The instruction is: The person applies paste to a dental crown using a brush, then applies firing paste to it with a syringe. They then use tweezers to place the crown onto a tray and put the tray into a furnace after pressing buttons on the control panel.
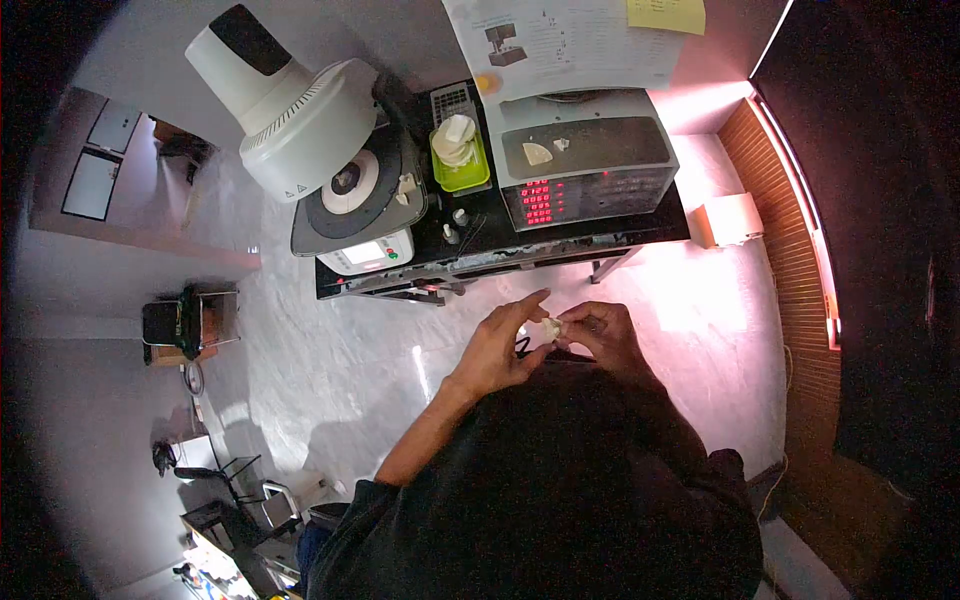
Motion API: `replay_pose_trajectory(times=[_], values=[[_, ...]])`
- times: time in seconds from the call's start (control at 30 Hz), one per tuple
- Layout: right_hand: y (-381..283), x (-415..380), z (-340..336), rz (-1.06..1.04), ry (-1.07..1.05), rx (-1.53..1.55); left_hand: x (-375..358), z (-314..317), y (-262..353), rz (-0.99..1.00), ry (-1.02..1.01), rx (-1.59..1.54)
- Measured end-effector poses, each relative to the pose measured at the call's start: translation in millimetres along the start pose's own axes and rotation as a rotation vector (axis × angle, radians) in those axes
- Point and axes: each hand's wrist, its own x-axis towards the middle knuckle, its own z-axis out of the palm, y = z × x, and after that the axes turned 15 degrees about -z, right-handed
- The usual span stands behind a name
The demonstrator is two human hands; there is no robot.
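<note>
In front of my dark shirt, my two hands meet around a small cream-coloured piece (552, 327), too small for me to tell its kind. My right hand (603, 335) pinches it between thumb and fingers. From the other side, my left hand (495, 345) grips it at the fingertips, with the index finger raised and the thumb below. The fingers hide part of the piece. Beyond the hands, a bench (480, 258) carries a white furnace-like machine (310, 130) with its rounded head above a dark round platform (375, 205).
On the bench stand a lime-green tray (462, 178) of white pieces, small bottles (452, 232) and a grey control box (590, 160) with red digits. Off-white fragments (537, 153) lie on the box. Printed sheets (570, 45) hang above. A chair (180, 325) stands far left.
</note>
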Motion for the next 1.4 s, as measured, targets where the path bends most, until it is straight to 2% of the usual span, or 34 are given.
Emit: replay_pose_trajectory(times=[0.33, 0.83, 1.13, 1.4], values=[[-4.4, -1.0, 2.7, 0.007, -0.017, -0.068, -2.2, -0.4, 2.4, -0.033, -0.018, -0.025], [-3.9, -1.3, 4.0, -0.002, -0.003, 0.007, -4.0, 2.4, -1.1, 0.006, 0.055, -0.040], [-16.6, 1.4, -0.8, 0.104, 0.046, 0.006, -1.6, 2.9, 2.0, -0.031, 0.046, -0.308], [-25.9, 1.0, 4.9, 0.068, 0.039, 0.031, -2.7, 2.7, -3.2, -0.085, 0.023, -0.316]])
